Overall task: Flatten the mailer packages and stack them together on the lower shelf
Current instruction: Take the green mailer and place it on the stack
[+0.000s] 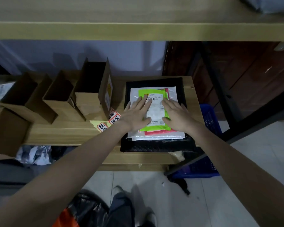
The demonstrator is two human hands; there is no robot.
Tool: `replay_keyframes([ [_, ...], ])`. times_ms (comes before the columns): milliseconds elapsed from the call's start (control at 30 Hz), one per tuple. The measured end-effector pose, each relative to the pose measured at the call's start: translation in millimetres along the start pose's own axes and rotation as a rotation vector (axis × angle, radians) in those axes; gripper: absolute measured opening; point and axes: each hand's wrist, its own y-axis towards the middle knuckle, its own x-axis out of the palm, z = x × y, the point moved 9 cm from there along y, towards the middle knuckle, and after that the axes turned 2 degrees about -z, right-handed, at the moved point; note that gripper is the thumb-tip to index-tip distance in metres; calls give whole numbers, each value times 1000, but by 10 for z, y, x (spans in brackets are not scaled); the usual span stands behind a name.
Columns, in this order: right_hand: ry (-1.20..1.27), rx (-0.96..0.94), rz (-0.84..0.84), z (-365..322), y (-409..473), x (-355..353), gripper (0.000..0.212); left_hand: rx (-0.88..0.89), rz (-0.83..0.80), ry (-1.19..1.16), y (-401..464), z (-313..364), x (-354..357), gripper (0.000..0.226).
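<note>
Hands (138, 114) flat on green mailer (154, 94)

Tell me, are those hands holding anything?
Nothing is gripped. Left hand and right hand press flat, fingers straight, on the green mailer atop the stack.

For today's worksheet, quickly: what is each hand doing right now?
Left hand: open, fingers straight, pressing flat on the green mailer.
Right hand: open, fingers straight, pressing the same mailer.

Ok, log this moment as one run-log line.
left hand: flat on green mailer | right hand: flat on green mailer | stack: green over pink, clear, black mailers | place: lower shelf
</note>
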Motion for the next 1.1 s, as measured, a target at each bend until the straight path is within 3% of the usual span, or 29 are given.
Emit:
replay_keyframes([
  [200, 53, -47, -37, -8, 75, 77, 76, 8, -190, -17, 85, -123, 171, 74],
  [367, 68, -15, -46, -8, 34, 120, 76, 26, -176, -19, 70, -107, 197, 77],
  [567, -84, 8, -65, -48, 27, 85, 76, 8, -191, 132, 58, -31, 158, 77],
  [767, 5, -57, 65, -113, -162, -340, 82, 75, 37, 140, -141, 27, -272, 87],
  [1100, -43, -224, 177, -626, -924, -1109, 74, 195, 249, 214, -1085, 213, -1029, 91],
])
